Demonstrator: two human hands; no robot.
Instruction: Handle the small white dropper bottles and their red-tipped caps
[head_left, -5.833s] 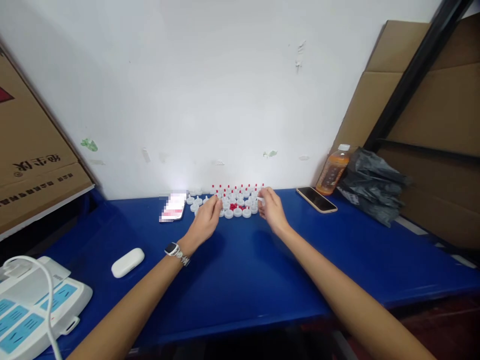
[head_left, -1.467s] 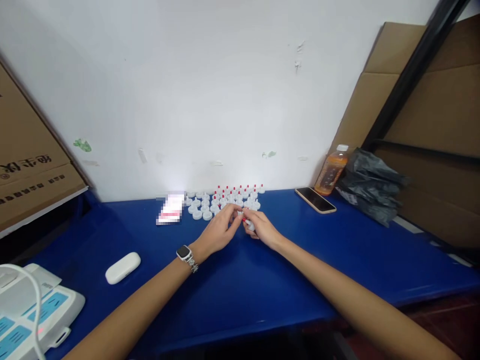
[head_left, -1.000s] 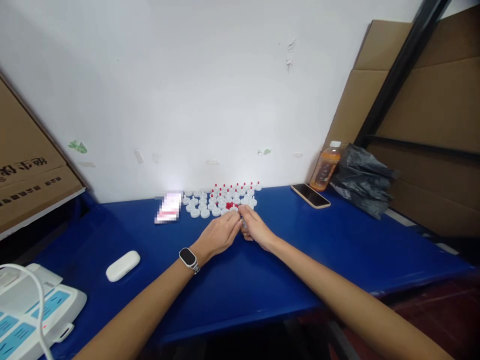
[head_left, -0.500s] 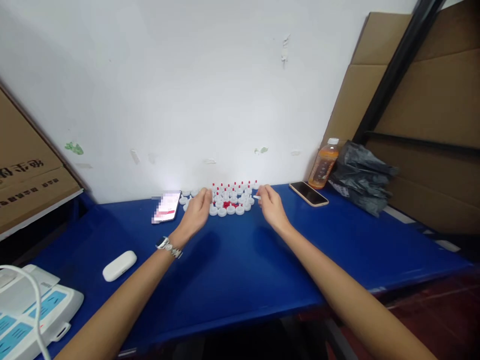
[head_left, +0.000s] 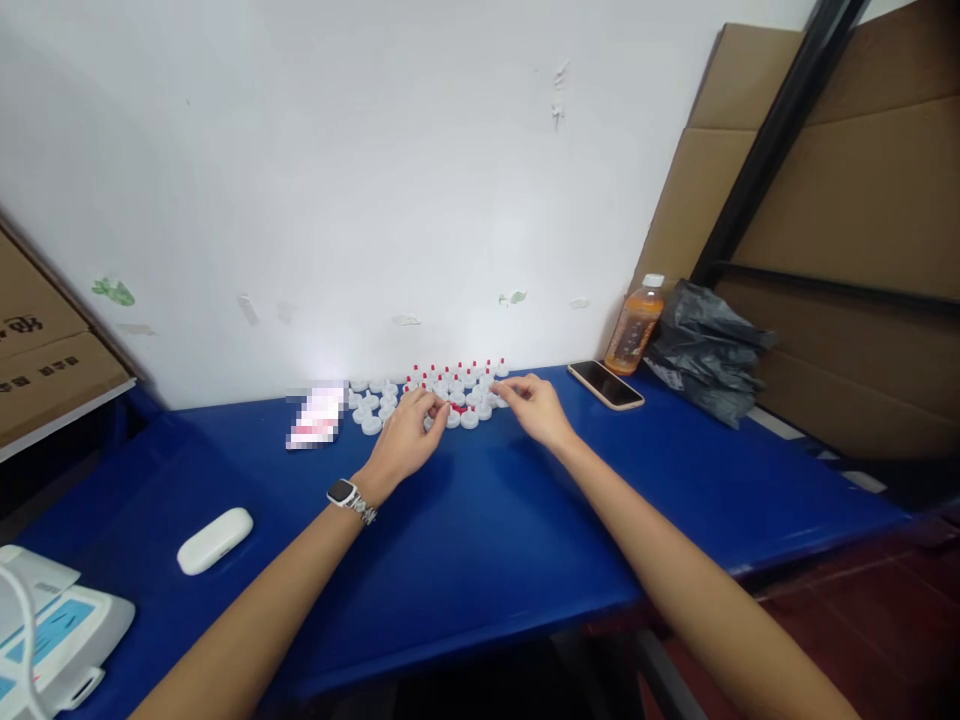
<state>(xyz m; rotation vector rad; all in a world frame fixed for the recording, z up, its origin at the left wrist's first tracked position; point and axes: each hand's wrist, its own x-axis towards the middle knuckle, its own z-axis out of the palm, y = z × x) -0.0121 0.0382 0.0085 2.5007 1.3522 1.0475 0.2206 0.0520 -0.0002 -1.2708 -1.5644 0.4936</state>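
Note:
A cluster of round white nozzle caps [head_left: 373, 425] stands on the blue table, close to the wall. Small red tips [head_left: 445, 371] top several of those in the back rows. A few loose red tips [head_left: 459, 408] lie among the front caps. Over the front of the cluster, my left hand [head_left: 409, 432] has its thumb and fingers drawn together beside the loose tips; whatever they grip is hidden. At the cluster's right edge, my right hand [head_left: 538, 408] pinches a small white cap [head_left: 494, 388], its outline partly lost against the caps behind.
A phone with a lit screen [head_left: 319, 415] lies left of the caps, another phone [head_left: 606, 385] to the right. Beyond stand an orange drink bottle [head_left: 634, 330] and a black plastic bag [head_left: 712, 350]. A white earbud case [head_left: 215, 541] and a power strip [head_left: 71, 635] occupy the left.
My left hand has come over the front caps, its fingers now by the loose red tips. My right hand has moved slightly inward with the white piece. The view has shifted a little.

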